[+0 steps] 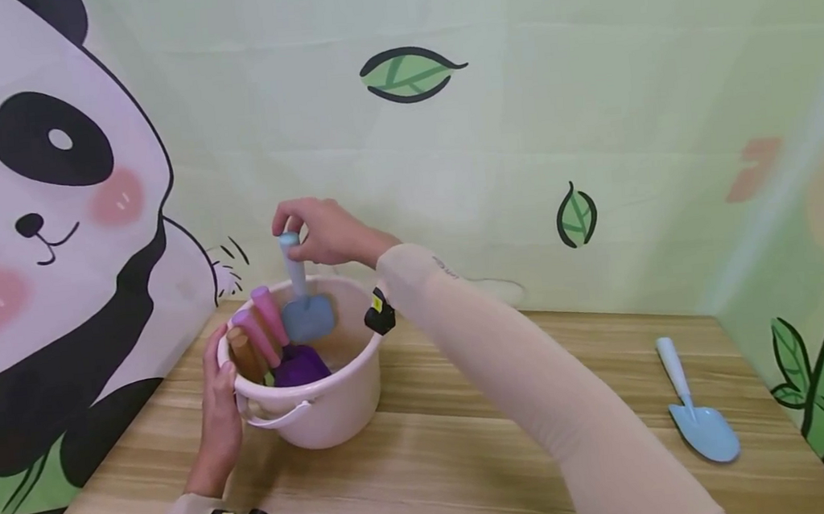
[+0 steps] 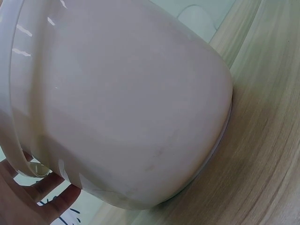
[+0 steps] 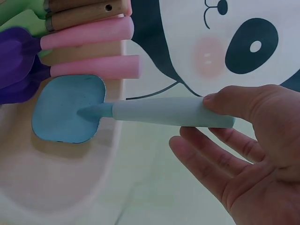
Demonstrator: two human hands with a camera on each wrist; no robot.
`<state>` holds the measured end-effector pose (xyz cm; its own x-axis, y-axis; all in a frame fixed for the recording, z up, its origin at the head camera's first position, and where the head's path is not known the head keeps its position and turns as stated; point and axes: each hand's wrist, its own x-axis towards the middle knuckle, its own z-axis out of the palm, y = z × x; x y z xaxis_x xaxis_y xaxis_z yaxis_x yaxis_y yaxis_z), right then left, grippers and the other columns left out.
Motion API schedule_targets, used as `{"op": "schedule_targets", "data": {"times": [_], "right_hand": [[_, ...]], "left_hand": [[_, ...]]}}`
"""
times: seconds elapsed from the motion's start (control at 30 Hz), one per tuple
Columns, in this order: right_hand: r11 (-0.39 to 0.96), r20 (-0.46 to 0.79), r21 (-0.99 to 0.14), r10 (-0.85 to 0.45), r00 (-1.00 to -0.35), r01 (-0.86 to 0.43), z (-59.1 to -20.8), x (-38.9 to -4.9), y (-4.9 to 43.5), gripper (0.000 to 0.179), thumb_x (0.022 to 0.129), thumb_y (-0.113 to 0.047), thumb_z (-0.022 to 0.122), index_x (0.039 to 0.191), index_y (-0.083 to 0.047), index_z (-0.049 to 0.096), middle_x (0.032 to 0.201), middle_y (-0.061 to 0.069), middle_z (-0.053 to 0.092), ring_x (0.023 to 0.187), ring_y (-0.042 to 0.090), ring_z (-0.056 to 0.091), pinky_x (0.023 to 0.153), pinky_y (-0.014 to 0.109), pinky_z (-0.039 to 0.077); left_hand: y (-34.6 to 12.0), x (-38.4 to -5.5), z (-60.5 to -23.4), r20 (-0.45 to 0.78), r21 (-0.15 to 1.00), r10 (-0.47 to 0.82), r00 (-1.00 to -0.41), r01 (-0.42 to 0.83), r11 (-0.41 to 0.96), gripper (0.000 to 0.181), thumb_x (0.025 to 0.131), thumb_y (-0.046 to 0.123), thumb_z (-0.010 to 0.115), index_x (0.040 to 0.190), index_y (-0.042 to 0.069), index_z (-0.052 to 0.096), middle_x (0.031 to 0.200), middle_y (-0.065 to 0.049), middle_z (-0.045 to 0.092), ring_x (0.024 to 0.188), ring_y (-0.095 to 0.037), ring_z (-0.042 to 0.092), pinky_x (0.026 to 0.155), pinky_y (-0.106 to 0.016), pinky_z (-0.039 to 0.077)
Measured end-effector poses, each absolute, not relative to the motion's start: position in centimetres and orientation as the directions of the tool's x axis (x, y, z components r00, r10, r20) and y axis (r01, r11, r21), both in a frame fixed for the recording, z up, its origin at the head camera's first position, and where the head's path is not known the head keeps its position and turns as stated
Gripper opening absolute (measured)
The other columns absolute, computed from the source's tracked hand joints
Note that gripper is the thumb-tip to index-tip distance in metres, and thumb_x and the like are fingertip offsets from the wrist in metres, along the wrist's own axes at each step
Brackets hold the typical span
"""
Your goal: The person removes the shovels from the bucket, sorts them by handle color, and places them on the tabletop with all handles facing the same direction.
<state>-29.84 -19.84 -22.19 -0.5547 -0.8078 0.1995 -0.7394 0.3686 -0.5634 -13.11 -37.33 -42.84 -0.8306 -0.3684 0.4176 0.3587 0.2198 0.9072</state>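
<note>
My right hand (image 1: 330, 229) pinches the pale handle end of a small blue shovel (image 1: 308, 318) between thumb and fingers. The shovel hangs blade-down inside a pale pink bucket (image 1: 330, 417), its handle rising above the rim. In the right wrist view, the square-ended blade (image 3: 70, 110) lies beside two purple shovels (image 3: 16, 56) with pink handles. Against the bucket's left side rests my left hand (image 1: 221, 409). Its fingers (image 2: 65, 201) touch the outer wall below the rim in the left wrist view, fairly straight; the thumb is hard to make out there.
Brown wooden handles (image 1: 244, 355) with green tool heads (image 3: 23, 23) also lean in the bucket. A light blue trowel (image 1: 705, 427) lies on the wood-grain table (image 1: 458, 479) at the right. A cloth printed with a panda (image 1: 92, 258) and leaves stands behind.
</note>
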Motion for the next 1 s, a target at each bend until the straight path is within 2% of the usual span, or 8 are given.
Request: {"op": "schedule_targets", "data": {"times": [0.3, 0.6, 0.83, 1.0], "right_hand": [[0.287, 0.293, -0.643, -0.764, -0.574, -0.710, -21.0, -29.6, -18.2, 0.020, 0.096, -0.007, 0.068, 0.113, -0.011, 0.057, 0.117, 0.012, 0.062, 0.090, 0.024, 0.070, 0.073, 0.026, 0.057], [0.189, 0.346, -0.750, -0.703, -0.621, -0.633, -20.2, -29.7, -16.7, 0.025, 0.098, -0.009, 0.068, 0.121, -0.011, 0.059, 0.118, 0.008, 0.061, 0.093, 0.019, 0.070, 0.075, 0.029, 0.058], [0.020, 0.438, -0.822, -0.617, -0.654, -0.569, -19.5, -29.7, -15.1, 0.025, 0.098, -0.009, 0.068, 0.122, -0.009, 0.060, 0.115, 0.009, 0.063, 0.089, 0.022, 0.072, 0.076, 0.036, 0.060], [-0.027, 0.471, -0.833, -0.560, -0.682, -0.553, -19.1, -29.7, -13.8, 0.029, 0.097, -0.008, 0.069, 0.125, -0.008, 0.062, 0.117, 0.009, 0.062, 0.091, 0.024, 0.071, 0.077, 0.041, 0.061]], "left_hand": [[-37.2, -13.2, -42.9, 0.444, 0.894, -0.351, -0.824, 0.383, 0.231, 0.054, 0.109, 0.030, 0.026, 0.162, 0.021, 0.027, 0.160, 0.001, 0.028, 0.144, -0.012, 0.027, 0.116, -0.027, 0.019], [-37.1, -13.0, -42.9, 0.428, 0.903, -0.359, -0.829, 0.380, 0.199, 0.055, 0.108, 0.031, 0.027, 0.163, 0.022, 0.025, 0.162, -0.001, 0.026, 0.145, -0.013, 0.025, 0.118, -0.029, 0.017], [-37.0, -12.9, -42.7, 0.414, 0.909, -0.355, -0.839, 0.359, 0.211, 0.055, 0.108, 0.031, 0.025, 0.163, 0.023, 0.024, 0.163, 0.000, 0.024, 0.145, -0.013, 0.023, 0.118, -0.030, 0.016], [-37.0, -12.9, -42.7, 0.412, 0.910, -0.353, -0.840, 0.362, 0.200, 0.055, 0.108, 0.032, 0.025, 0.163, 0.023, 0.024, 0.164, 0.000, 0.024, 0.145, -0.014, 0.024, 0.118, -0.031, 0.017]]}}
